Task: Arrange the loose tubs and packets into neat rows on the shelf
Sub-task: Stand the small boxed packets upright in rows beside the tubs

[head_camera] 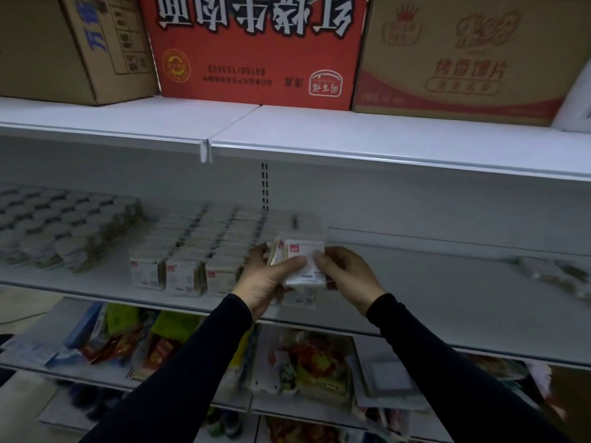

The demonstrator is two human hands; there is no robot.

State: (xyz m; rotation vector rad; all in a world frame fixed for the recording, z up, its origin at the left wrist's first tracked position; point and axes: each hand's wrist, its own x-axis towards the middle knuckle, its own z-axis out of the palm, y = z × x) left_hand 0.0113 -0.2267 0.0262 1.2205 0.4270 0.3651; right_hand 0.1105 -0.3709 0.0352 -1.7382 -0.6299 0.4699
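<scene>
A white packet [303, 263] with a small red label near its top corner is held up in front of the middle shelf [447, 302], just right of the packed rows and above the shelf's front edge. Both hands grip it: the left hand [265, 282] curls round its left side with the thumb laid across the face, and the right hand [345, 276] pinches its right edge, thumb on the front. More packets seem to be stacked behind the front one in the left hand, though blur hides how many. Both arms wear dark sleeves [204, 362].

Left of the hands, rows of like packets [192, 251] stand upright on the shelf, running from the front edge to the back wall. Further left sit rows of round tubs [57, 225] with pale lids. At the far right of the same shelf lie a few loose packets [556, 273], blurred.

On the top shelf [319, 132] stand three cartons: a brown carton [64, 49] at the left, a red carton [256, 49] in the middle with white lettering upside down, and a tan carton [463, 59] at the right. Below the middle shelf, the lower shelf [224, 401] holds a jumble of coloured bags [307, 362].
</scene>
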